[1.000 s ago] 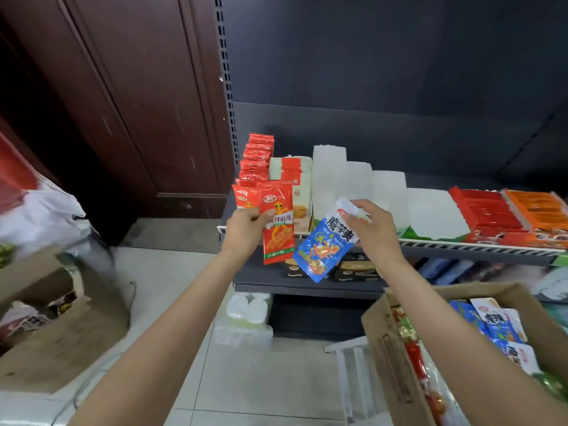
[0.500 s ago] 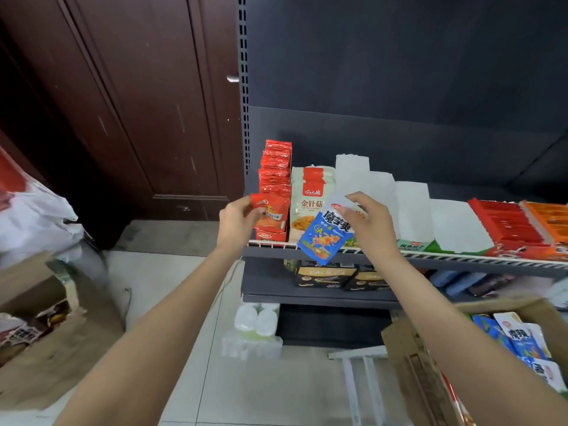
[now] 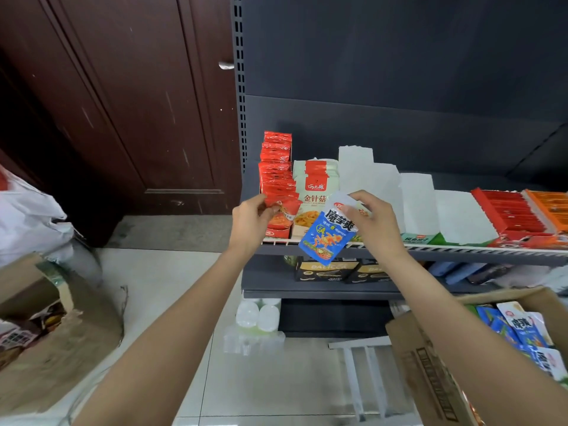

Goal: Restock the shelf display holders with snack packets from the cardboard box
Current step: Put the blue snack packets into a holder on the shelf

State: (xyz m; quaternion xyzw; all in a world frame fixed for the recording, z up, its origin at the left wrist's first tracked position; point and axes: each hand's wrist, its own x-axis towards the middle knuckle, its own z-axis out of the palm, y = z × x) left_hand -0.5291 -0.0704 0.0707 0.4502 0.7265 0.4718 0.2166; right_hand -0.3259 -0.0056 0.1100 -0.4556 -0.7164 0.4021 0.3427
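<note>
Snack packets: more blue ones are seen in the cardboard box [image 3: 430, 358] at lower right, its contents cut off by the frame edge.
Blue packet [image 3: 327, 233]: pinched by its top in the right hand [image 3: 373, 224], hung before the shelf edge [image 3: 461, 252]; raised since a second ago, not yet placed.
Red packet [image 3: 284, 210]: gripped by the left hand [image 3: 250, 219], now pushed into the front of the red row [image 3: 276, 167], so one slot is judged nearly restocked.
White holders [image 3: 416, 204]: contents cannot be made out.
</note>
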